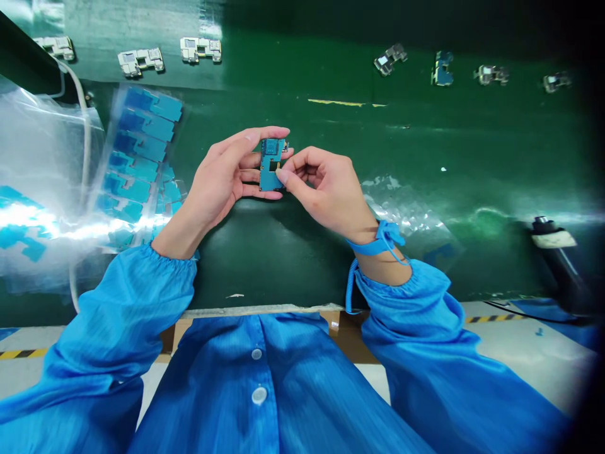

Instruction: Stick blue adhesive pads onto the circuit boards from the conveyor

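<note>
Blue circuit board, left hand splayed, grip clamped on it, right hand pinching its edge

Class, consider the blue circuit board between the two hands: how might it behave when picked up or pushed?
The blue circuit board is probably stiff: it looks flat, without sagging, in the left hand. It seems light, since fingers alone support it. It may be fragile beside its cut-out, where the right hand touches a narrow strip.
</note>
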